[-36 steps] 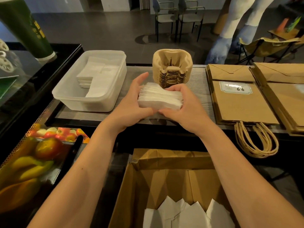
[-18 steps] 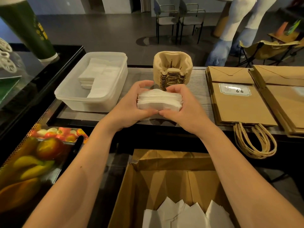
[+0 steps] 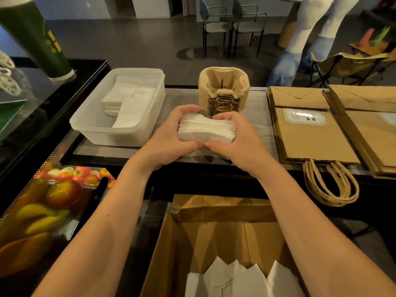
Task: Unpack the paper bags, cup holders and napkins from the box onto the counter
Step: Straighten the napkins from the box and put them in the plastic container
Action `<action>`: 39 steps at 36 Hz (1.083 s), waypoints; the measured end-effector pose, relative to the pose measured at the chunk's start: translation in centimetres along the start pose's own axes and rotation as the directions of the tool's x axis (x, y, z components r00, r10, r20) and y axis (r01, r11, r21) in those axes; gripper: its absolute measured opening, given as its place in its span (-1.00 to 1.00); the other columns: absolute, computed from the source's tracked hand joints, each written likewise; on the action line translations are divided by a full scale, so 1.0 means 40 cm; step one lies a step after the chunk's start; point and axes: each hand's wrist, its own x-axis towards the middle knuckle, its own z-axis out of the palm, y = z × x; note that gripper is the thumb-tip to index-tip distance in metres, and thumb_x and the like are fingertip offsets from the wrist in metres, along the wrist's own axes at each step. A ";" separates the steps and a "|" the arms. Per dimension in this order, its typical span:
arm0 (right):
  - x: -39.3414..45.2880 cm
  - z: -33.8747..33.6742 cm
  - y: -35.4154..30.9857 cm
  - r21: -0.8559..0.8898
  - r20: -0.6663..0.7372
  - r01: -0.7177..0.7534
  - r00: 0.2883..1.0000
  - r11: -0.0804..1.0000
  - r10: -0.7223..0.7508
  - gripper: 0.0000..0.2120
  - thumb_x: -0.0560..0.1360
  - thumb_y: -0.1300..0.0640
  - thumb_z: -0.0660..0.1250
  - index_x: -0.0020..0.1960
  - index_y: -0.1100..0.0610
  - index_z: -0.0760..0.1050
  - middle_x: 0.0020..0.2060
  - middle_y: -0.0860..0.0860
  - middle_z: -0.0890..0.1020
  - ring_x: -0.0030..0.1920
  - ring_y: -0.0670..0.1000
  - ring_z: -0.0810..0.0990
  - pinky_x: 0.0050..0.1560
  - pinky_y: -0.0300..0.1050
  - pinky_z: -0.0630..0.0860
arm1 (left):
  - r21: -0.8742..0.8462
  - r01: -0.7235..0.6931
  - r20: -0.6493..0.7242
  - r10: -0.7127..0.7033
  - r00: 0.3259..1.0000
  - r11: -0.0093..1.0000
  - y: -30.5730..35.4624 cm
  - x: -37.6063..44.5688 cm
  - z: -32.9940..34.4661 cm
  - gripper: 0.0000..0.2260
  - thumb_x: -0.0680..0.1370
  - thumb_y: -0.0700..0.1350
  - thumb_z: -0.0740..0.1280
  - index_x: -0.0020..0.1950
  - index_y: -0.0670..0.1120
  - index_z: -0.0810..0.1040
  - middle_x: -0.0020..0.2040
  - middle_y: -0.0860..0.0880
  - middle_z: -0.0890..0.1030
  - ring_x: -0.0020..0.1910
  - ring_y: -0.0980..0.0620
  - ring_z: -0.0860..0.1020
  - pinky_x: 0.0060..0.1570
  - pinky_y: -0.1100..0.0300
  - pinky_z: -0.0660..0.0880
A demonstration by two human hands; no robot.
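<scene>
The white stack of napkins (image 3: 206, 130) is soft, matt tissue paper with a lightly crinkled edge. The far beige stack of cup holders (image 3: 223, 91) looks like moulded pulp, matt and rough. At right, the flat brown paper bags (image 3: 310, 136) are matt kraft paper with twisted paper-cord handles; one bears a smooth pale label. The pale grey counter (image 3: 255, 116) shows a fine wood-grain finish. The left translucent white tub (image 3: 120, 127) is smooth, frosted plastic. The near open brown box (image 3: 214, 232) is plain matt cardboard. The far-left black surface (image 3: 64, 82) is glossy and reflective.
</scene>
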 end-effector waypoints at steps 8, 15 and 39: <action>0.001 -0.004 0.007 -0.018 0.001 0.008 1.000 1.000 -0.008 -0.49 0.41 0.08 0.61 0.22 -0.03 0.41 0.04 -0.21 0.51 -0.01 -0.32 0.50 -0.14 -0.46 0.48 | 0.023 -0.011 0.000 0.011 1.000 1.000 -0.002 0.004 -0.001 -0.44 0.48 -0.20 0.54 0.39 0.04 0.37 0.21 0.14 0.50 0.10 0.34 0.52 0.06 0.39 0.48; -0.004 -0.012 0.012 -0.089 -0.020 0.013 1.000 0.996 -0.015 -0.53 0.42 0.03 0.59 0.18 -0.08 0.39 0.00 -0.25 0.49 0.01 -0.20 0.49 -0.16 -0.50 0.43 | 0.050 -0.006 -0.009 0.007 1.000 0.999 -0.001 0.005 -0.001 -0.56 0.47 -0.13 0.55 0.25 0.09 0.46 0.11 0.15 0.55 0.05 0.23 0.56 -0.01 0.30 0.55; -0.012 -0.025 0.015 -0.042 0.104 0.018 0.994 0.999 -0.014 -0.30 0.44 0.09 0.58 0.44 -0.04 0.28 0.17 -0.25 0.41 0.14 -0.26 0.44 -0.03 -0.54 0.43 | 0.097 -0.005 0.019 0.003 1.000 0.995 0.003 -0.004 0.004 -0.43 0.48 -0.14 0.55 0.39 0.08 0.36 0.21 0.19 0.53 0.16 0.32 0.52 0.09 0.40 0.50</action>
